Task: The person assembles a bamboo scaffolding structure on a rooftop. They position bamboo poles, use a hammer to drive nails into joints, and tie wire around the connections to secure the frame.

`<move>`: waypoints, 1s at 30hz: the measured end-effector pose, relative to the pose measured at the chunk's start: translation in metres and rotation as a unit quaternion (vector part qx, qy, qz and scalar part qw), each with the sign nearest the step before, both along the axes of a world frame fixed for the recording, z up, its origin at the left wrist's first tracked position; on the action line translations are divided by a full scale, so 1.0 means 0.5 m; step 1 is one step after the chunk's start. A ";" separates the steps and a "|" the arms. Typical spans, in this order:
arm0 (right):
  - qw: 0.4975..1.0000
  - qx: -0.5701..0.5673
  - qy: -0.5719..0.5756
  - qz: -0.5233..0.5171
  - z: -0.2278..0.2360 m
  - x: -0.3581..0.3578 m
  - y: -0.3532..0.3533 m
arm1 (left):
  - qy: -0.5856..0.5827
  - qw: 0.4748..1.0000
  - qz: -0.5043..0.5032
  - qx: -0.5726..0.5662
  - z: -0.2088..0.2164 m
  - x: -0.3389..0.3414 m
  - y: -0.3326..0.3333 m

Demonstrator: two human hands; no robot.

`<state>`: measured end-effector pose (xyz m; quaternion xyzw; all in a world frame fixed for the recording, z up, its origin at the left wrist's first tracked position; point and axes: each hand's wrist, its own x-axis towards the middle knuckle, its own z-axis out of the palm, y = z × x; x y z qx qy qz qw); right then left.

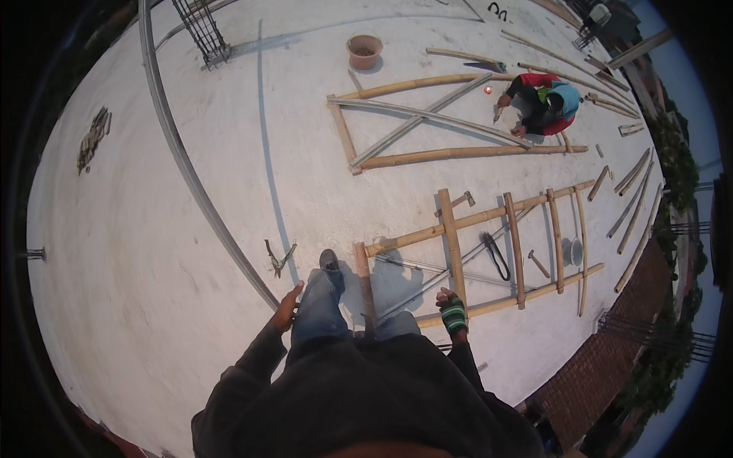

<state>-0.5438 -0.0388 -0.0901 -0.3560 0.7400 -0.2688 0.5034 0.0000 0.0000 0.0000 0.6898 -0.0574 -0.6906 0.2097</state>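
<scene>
My left hand (287, 308) is bare, its fingers stretched out beside my left thigh. Next to it is the near end of a long metal channel (185, 160), which I cannot see it gripping. On my right hand (453, 311) is a green-and-black striped half-finger glove. Its fingers are curled, hiding whatever may be in them, near a bamboo crosspiece (450, 240) of a ladder-like bamboo frame (489, 217). A pair of snips (279, 259) lies spread on the floor, ahead of my left hand. Within the frame lie a hammer (539, 264) and a black loop (496, 256).
Another person (546, 103) crouches at a second bamboo frame (481, 153) braced with crossed metal channels. Beyond stands an orange tub (364, 52). Loose bamboo poles (641, 237) lie at the right. Steel rebar (202, 30) rises at the far left; cut sticks (94, 140) are piled left.
</scene>
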 end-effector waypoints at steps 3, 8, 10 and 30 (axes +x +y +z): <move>0.996 -0.023 0.005 0.088 0.034 0.076 -0.140 | -0.013 0.977 0.021 -0.214 0.030 0.101 -0.235; 0.999 -0.014 0.027 0.025 -0.037 0.090 -0.196 | -0.083 0.936 0.160 -0.302 0.037 0.163 -0.550; 0.998 0.049 0.013 -0.023 -0.078 0.077 -0.169 | -0.095 0.955 0.111 -0.260 0.029 0.156 -0.628; 0.977 -0.092 0.192 0.006 -0.063 0.053 -1.545 | -0.113 0.890 -0.210 -0.389 0.018 -0.269 -1.813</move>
